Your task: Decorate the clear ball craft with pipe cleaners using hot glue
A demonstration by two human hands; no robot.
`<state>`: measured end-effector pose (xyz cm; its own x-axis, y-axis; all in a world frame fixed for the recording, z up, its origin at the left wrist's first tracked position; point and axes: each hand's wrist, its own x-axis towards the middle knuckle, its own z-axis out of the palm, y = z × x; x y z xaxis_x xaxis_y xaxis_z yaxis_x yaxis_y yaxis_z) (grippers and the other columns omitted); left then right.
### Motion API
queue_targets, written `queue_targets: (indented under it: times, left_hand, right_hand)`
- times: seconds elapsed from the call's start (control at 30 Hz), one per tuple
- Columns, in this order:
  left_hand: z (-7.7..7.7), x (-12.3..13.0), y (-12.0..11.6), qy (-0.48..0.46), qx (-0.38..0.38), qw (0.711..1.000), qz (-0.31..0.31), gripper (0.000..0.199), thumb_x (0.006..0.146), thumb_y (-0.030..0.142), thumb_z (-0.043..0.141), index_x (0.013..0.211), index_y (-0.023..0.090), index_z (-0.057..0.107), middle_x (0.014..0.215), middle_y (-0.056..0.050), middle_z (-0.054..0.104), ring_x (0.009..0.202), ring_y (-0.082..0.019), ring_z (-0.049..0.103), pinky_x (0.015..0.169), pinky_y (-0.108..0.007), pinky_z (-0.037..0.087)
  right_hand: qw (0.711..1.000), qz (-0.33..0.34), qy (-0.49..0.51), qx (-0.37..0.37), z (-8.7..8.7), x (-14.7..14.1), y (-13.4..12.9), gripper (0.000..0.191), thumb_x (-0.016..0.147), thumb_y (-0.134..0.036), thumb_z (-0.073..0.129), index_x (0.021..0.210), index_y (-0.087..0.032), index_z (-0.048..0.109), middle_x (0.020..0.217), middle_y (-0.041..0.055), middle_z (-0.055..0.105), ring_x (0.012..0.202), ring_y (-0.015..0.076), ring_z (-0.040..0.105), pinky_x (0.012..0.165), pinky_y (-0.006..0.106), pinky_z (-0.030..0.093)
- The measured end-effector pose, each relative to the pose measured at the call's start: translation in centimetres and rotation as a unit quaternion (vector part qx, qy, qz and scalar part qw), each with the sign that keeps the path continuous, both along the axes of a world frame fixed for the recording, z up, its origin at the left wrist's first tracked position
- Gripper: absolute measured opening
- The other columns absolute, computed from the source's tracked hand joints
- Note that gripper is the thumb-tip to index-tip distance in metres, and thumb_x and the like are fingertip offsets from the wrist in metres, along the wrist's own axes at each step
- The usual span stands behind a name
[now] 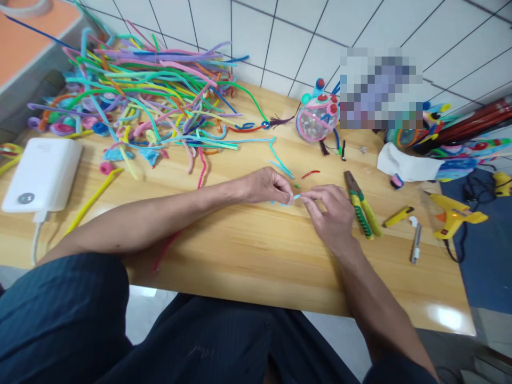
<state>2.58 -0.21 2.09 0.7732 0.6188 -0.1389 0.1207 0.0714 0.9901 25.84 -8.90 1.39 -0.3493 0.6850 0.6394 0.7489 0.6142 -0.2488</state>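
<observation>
Both hands meet over the middle of the wooden table. A short light blue pipe cleaner (296,197) spans the small gap between their fingertips. My left hand (270,185) pinches one end between thumb and fingers, and bits of light blue show beneath it. On the other side, my right hand (330,210) pinches the opposite end with thumb and forefinger. Most of the piece is covered by the fingers. Just beyond the hands lie a red pipe cleaner scrap (311,174) and a bent turquoise pipe cleaner (282,162). Pliers (363,205) with green and yellow handles rest right of my right hand.
A large heap of coloured pipe cleaners (152,96) fills the back left. A white power bank (42,173) with a cable sits at left. A decorated clear ball (316,120) stands by the tiled wall. Rightward lie a yellow cutter (398,217), a grey knife (416,244) and a yellow glue gun (452,213).
</observation>
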Motion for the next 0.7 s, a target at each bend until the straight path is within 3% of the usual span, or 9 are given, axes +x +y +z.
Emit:
queue_targets:
  times: [0.23,0.7]
  left_hand:
    - [0.0,0.4,-0.2,-0.010,-0.003,0.999,0.042,0.013,0.078,0.028,0.085,0.075,0.016,0.085,0.070,0.000,0.076,0.067,-0.010,0.061,0.066,-0.022,0.046]
    - [0.2,0.3,-0.4,-0.004,0.021,0.998,0.056,0.026,0.078,0.040,0.089,0.080,0.014,0.085,0.069,0.001,0.070,0.067,-0.010,0.055,0.063,-0.022,0.041]
  right_hand:
    - [0.999,-0.006,0.051,-0.001,0.0,-0.7,-0.2,0.014,0.101,-0.014,0.077,0.104,-0.027,0.077,0.091,0.0005,0.081,0.081,0.0194,0.076,0.076,0.036,0.059]
    - [0.997,-0.030,0.068,-0.025,-0.5,-1.4,-0.6,0.010,0.103,-0.021,0.074,0.104,-0.028,0.081,0.092,0.0026,0.082,0.083,0.0210,0.078,0.076,0.039,0.063]
